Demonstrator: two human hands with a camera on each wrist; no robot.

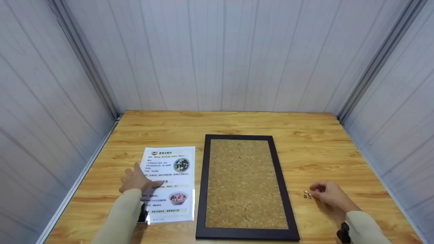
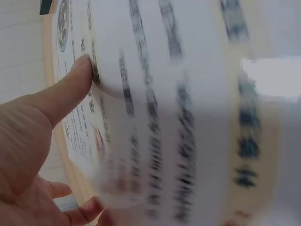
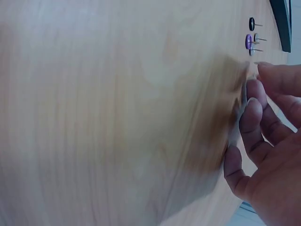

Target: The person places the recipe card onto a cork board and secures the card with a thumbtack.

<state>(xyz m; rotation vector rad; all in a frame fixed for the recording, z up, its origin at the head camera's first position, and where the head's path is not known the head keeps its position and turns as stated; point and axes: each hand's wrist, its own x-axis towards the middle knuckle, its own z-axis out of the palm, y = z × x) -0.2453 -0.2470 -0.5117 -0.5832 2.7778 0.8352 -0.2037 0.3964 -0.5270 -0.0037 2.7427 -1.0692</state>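
Note:
In the head view my left hand lies over the left edge of a printed recipe sheet. Its thumb rests on the print in the left wrist view, while the other fingers spread out past the sheet's edge. On the table to the right, my right hand is beside several small pushpins, its fingers loosely bent. A black pushpin and a purple pushpin lie just beyond the fingertips in the right wrist view. No pin shows clearly between thumb and forefinger.
A cork board with a dark frame lies flat between the sheet and the pushpins. The wood-grain table is bounded by pale panelled walls at the back and both sides.

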